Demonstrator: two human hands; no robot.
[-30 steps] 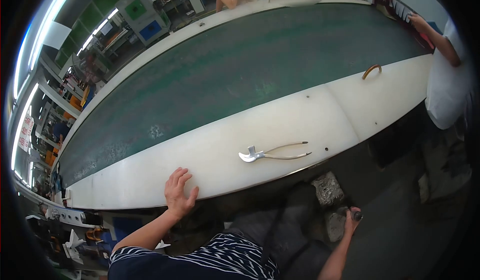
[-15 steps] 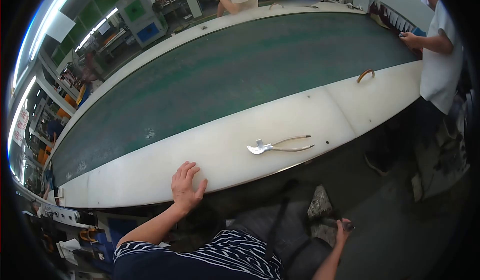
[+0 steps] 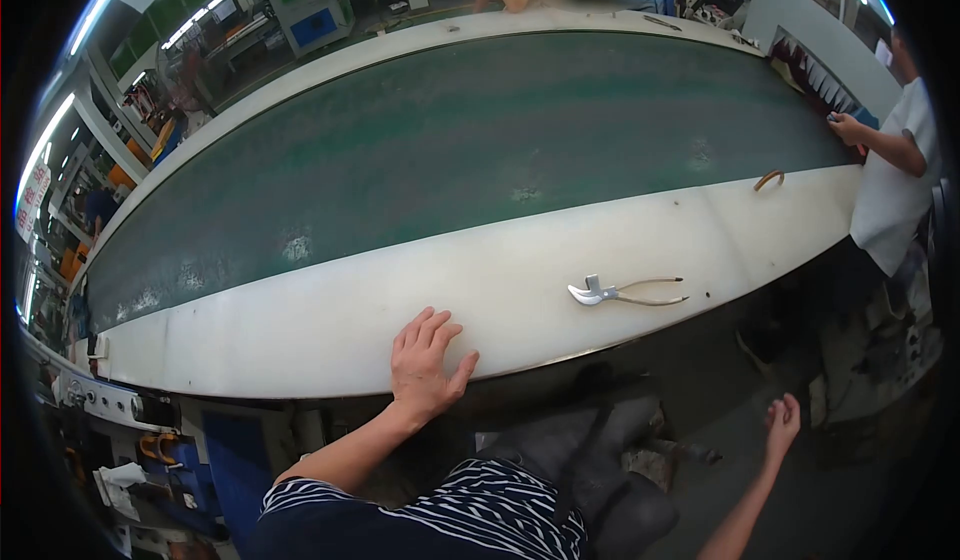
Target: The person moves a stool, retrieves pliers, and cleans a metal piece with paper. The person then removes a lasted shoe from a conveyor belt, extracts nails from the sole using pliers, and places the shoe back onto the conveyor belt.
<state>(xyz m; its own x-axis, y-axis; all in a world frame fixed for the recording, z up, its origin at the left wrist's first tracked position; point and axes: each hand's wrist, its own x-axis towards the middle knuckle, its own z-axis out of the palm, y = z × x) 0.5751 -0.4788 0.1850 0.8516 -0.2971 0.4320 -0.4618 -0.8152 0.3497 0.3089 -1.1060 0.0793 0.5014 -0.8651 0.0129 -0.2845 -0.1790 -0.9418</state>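
Note:
My left hand (image 3: 425,365) rests on the near edge of the white tabletop (image 3: 300,330), fingers spread and holding nothing. To its right on the same surface lies a pair of lasting pincers (image 3: 600,293), with a curved metal jaw, a hammer-like lug and two long handles pointing right. Low at the right, my right hand (image 3: 782,425) is held in the air beyond the table edge. Its fingers are loosely bent and apart, with nothing seen in them. A dark knob on a lever (image 3: 708,455) sits below and left of that hand, apart from it.
A dark green conveyor belt (image 3: 450,140) runs behind the white strip. A curved brown piece (image 3: 769,180) stands on the strip at right. One person (image 3: 900,150) is at the right end, and others sit across the belt. Machine parts (image 3: 120,405) lie at lower left.
My right hand has come off the knob and moved up and right. The view has shifted, so the pincers appear further right. My left hand stays on the tabletop.

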